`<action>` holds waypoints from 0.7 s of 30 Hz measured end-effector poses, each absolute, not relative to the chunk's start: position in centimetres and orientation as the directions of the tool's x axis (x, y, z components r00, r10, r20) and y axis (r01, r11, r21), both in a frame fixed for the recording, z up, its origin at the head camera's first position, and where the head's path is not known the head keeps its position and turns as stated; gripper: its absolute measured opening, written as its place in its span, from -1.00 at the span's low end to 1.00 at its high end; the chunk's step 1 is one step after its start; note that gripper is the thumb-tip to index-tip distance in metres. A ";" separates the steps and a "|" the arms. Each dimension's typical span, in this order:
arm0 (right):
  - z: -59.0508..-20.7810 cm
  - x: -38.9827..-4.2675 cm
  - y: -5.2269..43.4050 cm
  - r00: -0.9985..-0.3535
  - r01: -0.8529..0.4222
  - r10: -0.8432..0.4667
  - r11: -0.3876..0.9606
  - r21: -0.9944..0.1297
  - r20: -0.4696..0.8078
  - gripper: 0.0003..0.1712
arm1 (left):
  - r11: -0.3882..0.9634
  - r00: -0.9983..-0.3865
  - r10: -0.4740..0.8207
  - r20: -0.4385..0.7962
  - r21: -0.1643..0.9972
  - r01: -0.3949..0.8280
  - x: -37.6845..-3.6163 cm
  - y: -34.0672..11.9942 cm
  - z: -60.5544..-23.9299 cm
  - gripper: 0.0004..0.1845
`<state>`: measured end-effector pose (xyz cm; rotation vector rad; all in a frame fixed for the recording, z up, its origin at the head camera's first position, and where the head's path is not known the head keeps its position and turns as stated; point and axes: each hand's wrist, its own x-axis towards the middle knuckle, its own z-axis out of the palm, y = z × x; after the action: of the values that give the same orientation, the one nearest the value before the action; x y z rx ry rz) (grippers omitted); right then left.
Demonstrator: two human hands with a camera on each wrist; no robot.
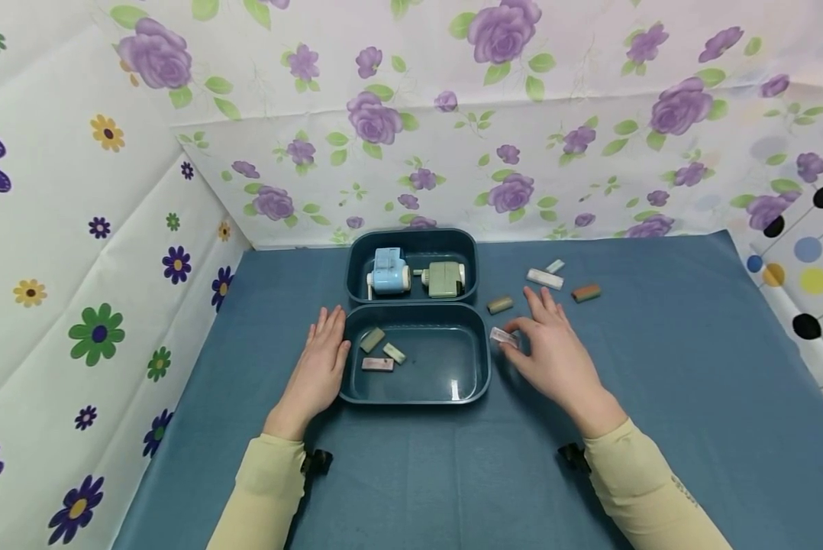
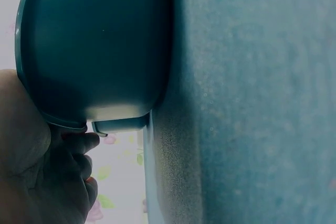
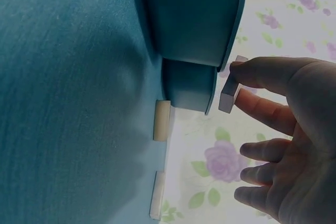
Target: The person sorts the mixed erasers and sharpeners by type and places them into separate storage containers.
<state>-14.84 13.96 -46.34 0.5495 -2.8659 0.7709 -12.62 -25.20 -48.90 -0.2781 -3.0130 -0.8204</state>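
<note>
My right hand (image 1: pixel 556 355) pinches a pinkish-white eraser (image 1: pixel 502 337) between thumb and index finger, just off the right rim of the front tray (image 1: pixel 446 393). In the right wrist view the same small block (image 3: pixel 231 90) is raised above the table, the other fingers spread apart. Straight-fingered, my left hand (image 1: pixel 318 367) rests against the left side of that dark teal tray. Inside it lie a greenish eraser (image 1: pixel 372 340), a pale one (image 1: pixel 394 353) and a pink one (image 1: pixel 378 365).
Behind, a second tray (image 1: pixel 411 234) holds a blue crank sharpener (image 1: pixel 388 271) and a green one (image 1: pixel 443 279). On the blue cloth to the right lie an olive eraser (image 1: pixel 500 305), a white one (image 1: pixel 545 279), a smaller white one (image 1: pixel 555 266) and an orange-green one (image 1: pixel 586 292).
</note>
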 end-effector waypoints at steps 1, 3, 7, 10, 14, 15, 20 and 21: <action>-46.3 -14.8 14.0 -0.925 -0.379 -0.314 0.803 -0.460 0.213 -0.78 | 0.849 -0.984 0.169 0.052 0.500 0.172 -12.6 -25.2 -48.9 -0.36; -46.3 -14.8 13.9 -0.924 -0.382 -0.317 0.802 -0.460 0.215 -0.77 | 0.849 -0.984 0.168 0.054 0.499 0.172 -12.6 -25.2 -48.9 -0.36; -46.1 -14.7 13.8 -0.923 -0.384 -0.318 0.799 -0.463 0.216 -0.76 | 0.852 -0.984 0.171 0.057 0.493 0.176 -12.6 -25.2 -49.0 -0.36; -46.1 -14.7 13.8 -0.923 -0.383 -0.318 0.798 -0.464 0.215 -0.76 | 0.850 -0.983 0.174 0.063 0.494 0.182 -12.6 -25.2 -49.0 -0.36; -45.9 -14.6 13.6 -0.923 -0.385 -0.322 0.793 -0.472 0.213 -0.76 | 0.852 -0.983 0.173 0.060 0.492 0.180 -12.6 -25.3 -49.0 -0.37; -45.9 -14.6 13.6 -0.922 -0.387 -0.324 0.790 -0.475 0.213 -0.76 | 0.853 -0.983 0.172 0.058 0.491 0.178 -12.6 -25.3 -49.0 -0.37; -45.7 -14.5 13.4 -0.918 -0.396 -0.334 0.778 -0.488 0.213 -0.77 | 0.856 -0.984 0.170 0.054 0.487 0.174 -12.6 -25.3 -49.0 -0.37; -45.7 -14.5 13.3 -0.918 -0.396 -0.335 0.777 -0.489 0.212 -0.77 | 0.857 -0.984 0.171 0.053 0.486 0.175 -12.6 -25.3 -49.0 -0.37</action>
<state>-14.47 13.34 -45.67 0.5890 -2.8541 0.8241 -12.65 -25.27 -49.01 -0.2810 -3.0188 -0.7907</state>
